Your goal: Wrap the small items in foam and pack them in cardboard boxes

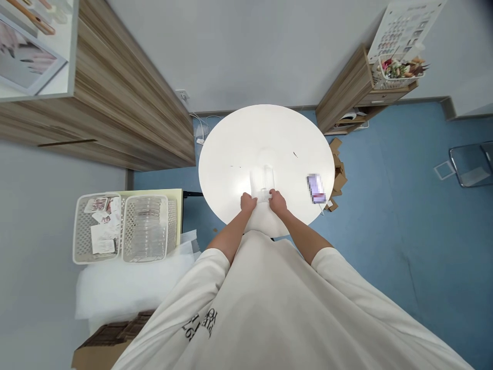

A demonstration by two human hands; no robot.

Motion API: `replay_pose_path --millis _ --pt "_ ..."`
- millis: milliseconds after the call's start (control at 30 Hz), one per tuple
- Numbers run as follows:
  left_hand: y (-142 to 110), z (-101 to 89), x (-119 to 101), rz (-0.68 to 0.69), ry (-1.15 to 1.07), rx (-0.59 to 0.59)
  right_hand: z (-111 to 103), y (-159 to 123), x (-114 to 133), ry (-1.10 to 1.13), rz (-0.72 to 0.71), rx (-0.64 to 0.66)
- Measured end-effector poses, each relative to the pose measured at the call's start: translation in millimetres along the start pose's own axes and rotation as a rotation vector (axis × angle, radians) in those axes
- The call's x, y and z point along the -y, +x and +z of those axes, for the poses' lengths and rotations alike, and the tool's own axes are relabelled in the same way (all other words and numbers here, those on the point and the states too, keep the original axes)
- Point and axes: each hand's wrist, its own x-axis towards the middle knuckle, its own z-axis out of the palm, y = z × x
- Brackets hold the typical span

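A clear, thin plastic bag (pixel 262 180) lies flat on the white round table (pixel 265 128), in front of my body. It is see-through, so its outline and anything inside are hard to make out. My left hand (pixel 248 202) pinches its near left corner, fingers closed. At the near right corner, my right hand (pixel 277 201) grips the same plastic between thumb and fingers. Both hands stay close to the table's near side. To the right of my right hand lies a purple phone (pixel 316 188), blurred by pixels.
Two white baskets (pixel 125 226) at left hold cards and clear plastic cases (pixel 148 231). Below them lies white wrapping material (pixel 127 288). A wooden cabinet (pixel 131 92) rises at left, a smaller wooden cabinet (pixel 346 97) at right. Cardboard boxes (pixel 339 177) sit beside the table.
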Motion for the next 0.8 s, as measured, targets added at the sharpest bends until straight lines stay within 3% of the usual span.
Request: replay_pose_path --millis 267,433,800 --pt "-9.3 10.8 -26.2 0.171 -0.165 0.037 -0.2 4.2 -2.4 -0.015 0.01 0.008" --pt "-21.3 23.7 -43.8 0.226 -0.15 0.081 4.1 4.7 -7.4 -0.016 0.002 -0.053" --pt "-22.5 22.4 -43.4 0.331 -0.102 0.25 -4.1 -11.9 -12.9 0.027 -0.103 -0.054"
